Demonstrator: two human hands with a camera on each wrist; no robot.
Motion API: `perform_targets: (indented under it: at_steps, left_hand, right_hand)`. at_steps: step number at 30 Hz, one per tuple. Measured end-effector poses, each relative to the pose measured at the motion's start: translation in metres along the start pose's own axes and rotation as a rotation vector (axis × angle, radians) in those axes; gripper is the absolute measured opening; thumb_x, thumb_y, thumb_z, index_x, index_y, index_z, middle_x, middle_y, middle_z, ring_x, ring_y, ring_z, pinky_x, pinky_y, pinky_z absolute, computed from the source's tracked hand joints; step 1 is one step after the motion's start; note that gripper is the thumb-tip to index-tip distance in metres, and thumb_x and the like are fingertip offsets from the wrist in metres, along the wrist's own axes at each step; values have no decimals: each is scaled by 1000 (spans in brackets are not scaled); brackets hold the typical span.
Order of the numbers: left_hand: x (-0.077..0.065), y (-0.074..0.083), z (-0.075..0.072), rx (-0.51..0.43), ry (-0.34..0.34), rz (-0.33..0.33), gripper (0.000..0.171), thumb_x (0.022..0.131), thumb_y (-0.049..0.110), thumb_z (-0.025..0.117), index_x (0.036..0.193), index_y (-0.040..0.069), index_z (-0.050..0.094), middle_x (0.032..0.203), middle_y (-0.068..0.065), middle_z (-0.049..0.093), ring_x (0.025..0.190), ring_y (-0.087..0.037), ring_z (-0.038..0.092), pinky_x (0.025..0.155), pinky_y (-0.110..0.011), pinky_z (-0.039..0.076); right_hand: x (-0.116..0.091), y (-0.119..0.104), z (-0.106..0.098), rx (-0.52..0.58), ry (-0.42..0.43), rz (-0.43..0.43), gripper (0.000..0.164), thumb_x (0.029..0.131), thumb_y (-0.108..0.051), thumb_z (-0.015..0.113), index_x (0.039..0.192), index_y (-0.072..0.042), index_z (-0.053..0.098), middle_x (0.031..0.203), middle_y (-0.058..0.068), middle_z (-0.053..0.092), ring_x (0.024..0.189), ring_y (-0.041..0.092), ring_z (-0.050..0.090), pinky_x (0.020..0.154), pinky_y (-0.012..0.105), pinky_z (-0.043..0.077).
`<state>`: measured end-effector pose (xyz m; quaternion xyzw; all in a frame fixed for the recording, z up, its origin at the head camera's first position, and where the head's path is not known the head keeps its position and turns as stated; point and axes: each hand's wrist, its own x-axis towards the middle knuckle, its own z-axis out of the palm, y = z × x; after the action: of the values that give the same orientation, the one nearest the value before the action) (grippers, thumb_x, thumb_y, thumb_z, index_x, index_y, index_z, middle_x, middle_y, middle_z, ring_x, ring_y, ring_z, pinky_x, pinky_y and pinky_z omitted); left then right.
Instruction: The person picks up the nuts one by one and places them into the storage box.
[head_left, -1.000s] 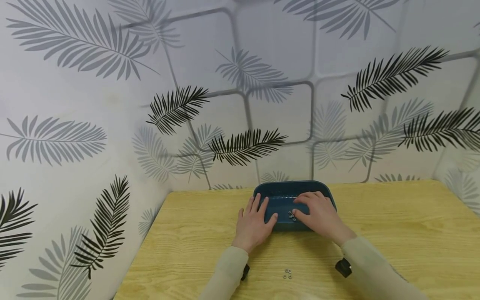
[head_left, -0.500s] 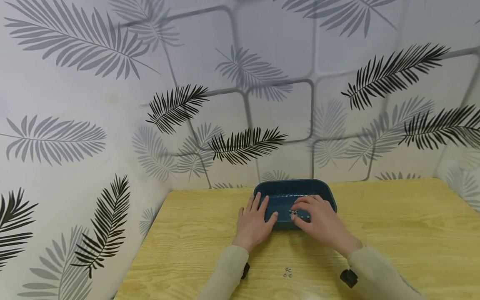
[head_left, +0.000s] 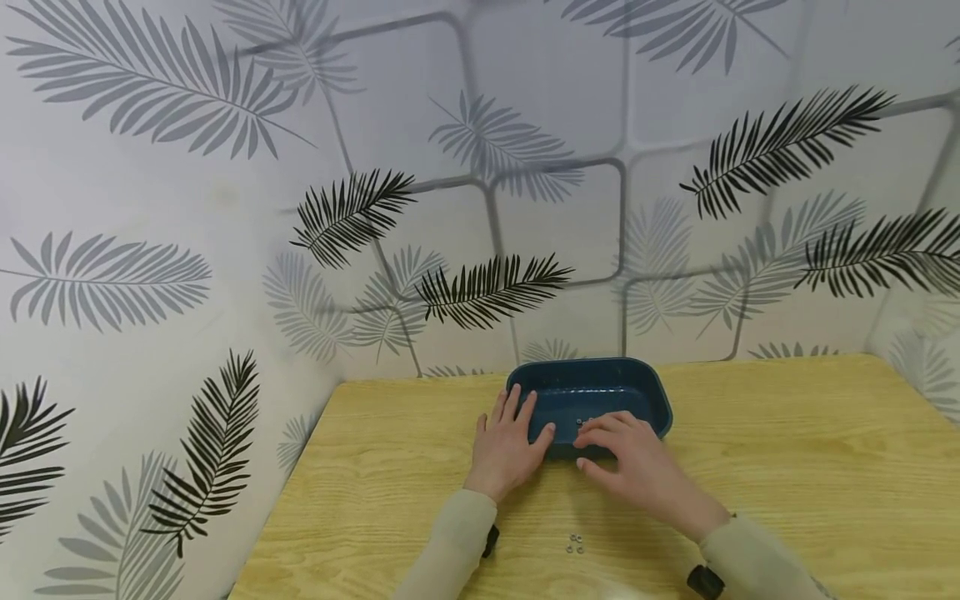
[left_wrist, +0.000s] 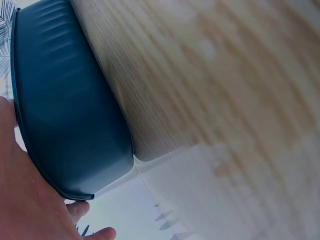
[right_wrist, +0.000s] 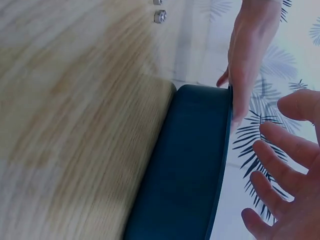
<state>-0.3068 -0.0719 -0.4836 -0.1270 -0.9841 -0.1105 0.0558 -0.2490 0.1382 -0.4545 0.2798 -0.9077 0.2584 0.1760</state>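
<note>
A dark blue tray (head_left: 555, 408) stands on the table near the wall. My left hand (head_left: 504, 450) rests on its left rim, fingers straight and spread across the edge. My right hand (head_left: 637, 467) hovers over the near right side of the tray, fingers slightly bent and thumb apart from them. The right wrist view shows nothing between these spread fingers (right_wrist: 275, 165). Inside the tray lie small metal nuts (head_left: 579, 422), partly hidden behind the right hand. Several more nuts (head_left: 574, 543) lie in a small group on the table in front of the tray; two show in the right wrist view.
The wooden table (head_left: 810, 467) reaches back to a wall (head_left: 405, 333) with a leaf pattern. Dark wrist-worn devices sit at both cuffs, the right device (head_left: 706, 581) near the lower edge of the head view.
My right hand has drawn back from inside the tray toward its near rim, and its thumb and fingers have parted. Nuts dropped into the tray earlier. The left hand stays put.
</note>
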Motion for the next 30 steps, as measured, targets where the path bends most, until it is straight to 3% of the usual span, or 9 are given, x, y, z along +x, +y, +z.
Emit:
perform_targets:
  at_steps: [20, 30]
  left_hand:
    - [-2, 0, -1, -17, 17, 3, 67, 101, 60, 36, 157, 25, 28, 163, -3, 18, 149, -24, 13, 113, -58, 22]
    - [-3, -1, -2, -46, 30, 12, 67, 101, 59, 37, 157, 24, 29, 163, -4, 20, 149, -25, 15, 113, -58, 22]
  right_hand:
    - [-21, -16, 17, 50, -103, -48, 9, 85, -24, 77, 93, -23, 74, 107, -12, 63, 102, 16, 53, 91, 53, 45]
    - [-24, -17, 23, 57, -255, 13, 12, 87, -28, 75, 97, -21, 76, 111, -10, 62, 105, 17, 51, 90, 52, 43]
